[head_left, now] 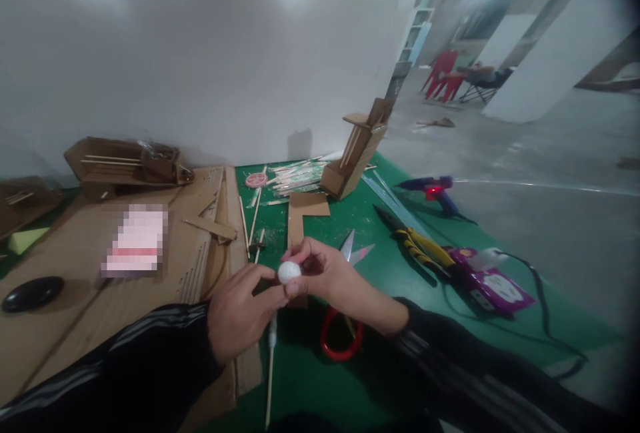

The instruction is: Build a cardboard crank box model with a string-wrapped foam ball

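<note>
A small white ball point(289, 272) with a wrinkled-looking surface is pinched between the fingertips of both hands. From the left side, my left hand point(243, 309) has thumb and forefinger against it. My right hand point(325, 276) grips it from the right, its fingers closed around the upper edge. Beneath the hands lies a bent piece of cardboard point(300, 209), partly covered. Scissors with red handles point(342, 355) are under my right wrist, blades pointing away. A thin wooden stick point(270, 379) with a pale wrapped part runs down below my left hand.
On the green table point(400, 366) are pliers point(417, 246), a glue gun point(433, 189), a purple power strip point(493, 286) with a cable, and wrapped sticks point(300, 176). A cardboard structure point(357, 149) stands behind. Cardboard sheets point(65, 346) and a black mouse-like object point(33, 293) lie left.
</note>
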Available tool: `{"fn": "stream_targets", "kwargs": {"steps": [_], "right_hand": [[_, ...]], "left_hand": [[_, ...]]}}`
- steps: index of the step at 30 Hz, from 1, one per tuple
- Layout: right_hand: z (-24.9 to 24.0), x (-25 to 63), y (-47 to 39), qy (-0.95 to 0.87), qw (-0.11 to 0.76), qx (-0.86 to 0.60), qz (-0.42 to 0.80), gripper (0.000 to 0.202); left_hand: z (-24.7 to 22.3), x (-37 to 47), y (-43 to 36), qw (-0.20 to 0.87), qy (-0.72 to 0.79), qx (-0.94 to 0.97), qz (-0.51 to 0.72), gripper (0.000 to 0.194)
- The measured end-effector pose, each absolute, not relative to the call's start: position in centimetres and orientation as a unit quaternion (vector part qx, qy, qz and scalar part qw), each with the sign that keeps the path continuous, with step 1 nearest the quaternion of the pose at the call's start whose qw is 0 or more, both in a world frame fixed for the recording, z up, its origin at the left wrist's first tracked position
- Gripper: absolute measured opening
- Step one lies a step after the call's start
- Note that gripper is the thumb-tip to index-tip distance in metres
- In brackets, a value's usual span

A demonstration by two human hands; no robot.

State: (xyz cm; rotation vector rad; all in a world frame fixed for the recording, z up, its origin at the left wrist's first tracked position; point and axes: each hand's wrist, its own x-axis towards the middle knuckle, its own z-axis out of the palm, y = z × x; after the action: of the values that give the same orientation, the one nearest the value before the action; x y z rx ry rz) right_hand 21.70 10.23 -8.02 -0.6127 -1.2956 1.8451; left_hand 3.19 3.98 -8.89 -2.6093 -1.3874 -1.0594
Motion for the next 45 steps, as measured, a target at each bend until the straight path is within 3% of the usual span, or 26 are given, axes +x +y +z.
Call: {"fn": "stream_targets", "kwargs": {"steps": [9, 15, 22, 36, 45], "right_hand": [[-7.3, 22.9, 10.8, -0.511, 0.388, -0.232, 0.731, 0.038], [-7.2, 22.5, 10.4, -0.52, 0.388, -0.251, 0.719, 0.031], [-7.9, 21.5, 9.8, -0.525, 0.38, -0.246, 0.721, 0.042], [-7.6, 22.1, 9.4, -0.531, 0.263, -0.204, 0.779, 0.04], [-6.7, 22.7, 9.8, -0.504, 0.311, -0.187, 0.784, 0.036]], "left_hand": [[-8.3, 2.7, 4.1, -0.027, -0.412, -0.848, -0.332, 0.017], [-8.4, 2.9, 4.2, 0.014, -0.403, -0.861, -0.31, 0.017], [-8.3, 3.0, 4.4, 0.068, -0.365, -0.877, -0.305, 0.024], [-8.2, 1.9, 5.3, 0.054, -0.383, -0.841, -0.379, 0.022], [-8.4, 2.3, 5.3, -0.026, -0.413, -0.836, -0.359, 0.018]]}}
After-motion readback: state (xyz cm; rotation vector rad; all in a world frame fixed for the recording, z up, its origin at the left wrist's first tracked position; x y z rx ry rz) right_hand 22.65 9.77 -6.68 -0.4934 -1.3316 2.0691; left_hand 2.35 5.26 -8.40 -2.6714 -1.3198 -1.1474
